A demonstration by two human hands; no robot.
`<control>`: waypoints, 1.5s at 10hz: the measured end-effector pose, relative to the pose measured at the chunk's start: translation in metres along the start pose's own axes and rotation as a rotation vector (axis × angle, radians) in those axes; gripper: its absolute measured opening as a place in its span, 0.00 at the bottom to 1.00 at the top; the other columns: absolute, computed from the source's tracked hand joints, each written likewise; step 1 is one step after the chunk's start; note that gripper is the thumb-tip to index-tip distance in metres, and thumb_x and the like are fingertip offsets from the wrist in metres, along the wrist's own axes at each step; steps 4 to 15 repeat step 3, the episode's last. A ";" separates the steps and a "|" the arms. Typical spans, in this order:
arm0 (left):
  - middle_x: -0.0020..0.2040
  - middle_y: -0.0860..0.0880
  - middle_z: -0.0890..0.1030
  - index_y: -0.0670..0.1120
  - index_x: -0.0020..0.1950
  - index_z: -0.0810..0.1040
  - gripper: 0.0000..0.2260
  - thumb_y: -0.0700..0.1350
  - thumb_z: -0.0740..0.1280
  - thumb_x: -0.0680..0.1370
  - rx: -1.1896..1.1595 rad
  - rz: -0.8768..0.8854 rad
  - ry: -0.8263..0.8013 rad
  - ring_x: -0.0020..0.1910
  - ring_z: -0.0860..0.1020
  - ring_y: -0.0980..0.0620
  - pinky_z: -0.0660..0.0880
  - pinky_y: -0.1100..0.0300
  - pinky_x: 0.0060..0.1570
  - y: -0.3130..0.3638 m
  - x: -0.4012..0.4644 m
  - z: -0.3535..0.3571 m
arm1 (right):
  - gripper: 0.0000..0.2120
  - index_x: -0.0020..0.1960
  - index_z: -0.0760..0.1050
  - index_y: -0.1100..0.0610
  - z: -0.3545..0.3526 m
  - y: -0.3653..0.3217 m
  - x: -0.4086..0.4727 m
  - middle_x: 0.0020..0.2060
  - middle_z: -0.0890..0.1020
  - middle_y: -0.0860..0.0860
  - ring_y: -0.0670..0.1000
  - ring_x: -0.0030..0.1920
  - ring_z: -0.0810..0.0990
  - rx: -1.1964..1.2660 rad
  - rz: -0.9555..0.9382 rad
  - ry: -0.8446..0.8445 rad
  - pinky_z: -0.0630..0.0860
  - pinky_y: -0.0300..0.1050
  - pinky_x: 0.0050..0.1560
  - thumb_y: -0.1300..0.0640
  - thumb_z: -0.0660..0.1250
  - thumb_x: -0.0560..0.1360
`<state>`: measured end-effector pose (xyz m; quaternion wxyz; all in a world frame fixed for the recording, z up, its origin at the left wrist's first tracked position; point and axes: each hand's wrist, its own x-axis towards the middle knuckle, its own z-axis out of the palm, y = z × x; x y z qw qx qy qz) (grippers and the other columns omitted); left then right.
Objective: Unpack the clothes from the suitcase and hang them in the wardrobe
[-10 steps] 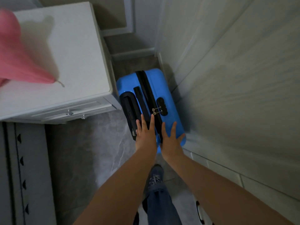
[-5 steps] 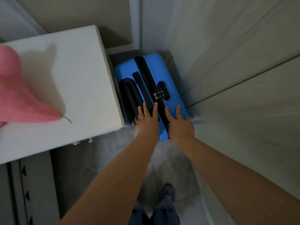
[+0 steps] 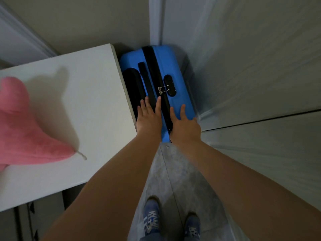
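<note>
A closed blue hard-shell suitcase (image 3: 175, 66) with black trim stands upright on the floor, wedged between a white cabinet and the wardrobe doors. Its zip pulls (image 3: 162, 90) sit at a black lock on the top. My left hand (image 3: 149, 116) lies flat on the near end of its top with fingers straight. My right hand (image 3: 184, 125) rests beside it on the blue shell, fingers spread. No clothes are visible.
The white cabinet (image 3: 73, 105) at left has a pink plush cushion (image 3: 22, 129) on it. Pale wardrobe doors (image 3: 260, 84) fill the right side. Grey tiled floor (image 3: 172, 180) runs below, where my blue shoes (image 3: 152, 218) stand.
The suitcase has moved away from me, deeper into the gap beside the cabinet, with both hands staying flat on its near end. My view has shifted forward over the cabinet.
</note>
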<state>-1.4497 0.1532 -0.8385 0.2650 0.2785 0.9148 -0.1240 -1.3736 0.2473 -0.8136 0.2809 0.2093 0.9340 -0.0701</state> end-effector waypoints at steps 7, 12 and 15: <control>0.79 0.38 0.36 0.55 0.77 0.28 0.59 0.54 0.76 0.70 -0.211 0.126 0.028 0.79 0.40 0.39 0.47 0.46 0.76 -0.019 -0.010 -0.010 | 0.38 0.80 0.41 0.43 -0.014 0.022 0.012 0.80 0.42 0.55 0.61 0.61 0.76 0.082 -0.118 -0.076 0.75 0.50 0.59 0.49 0.61 0.79; 0.79 0.38 0.36 0.55 0.77 0.28 0.59 0.54 0.76 0.70 -0.211 0.126 0.028 0.79 0.40 0.39 0.47 0.46 0.76 -0.019 -0.010 -0.010 | 0.38 0.80 0.41 0.43 -0.014 0.022 0.012 0.80 0.42 0.55 0.61 0.61 0.76 0.082 -0.118 -0.076 0.75 0.50 0.59 0.49 0.61 0.79; 0.79 0.38 0.36 0.55 0.77 0.28 0.59 0.54 0.76 0.70 -0.211 0.126 0.028 0.79 0.40 0.39 0.47 0.46 0.76 -0.019 -0.010 -0.010 | 0.38 0.80 0.41 0.43 -0.014 0.022 0.012 0.80 0.42 0.55 0.61 0.61 0.76 0.082 -0.118 -0.076 0.75 0.50 0.59 0.49 0.61 0.79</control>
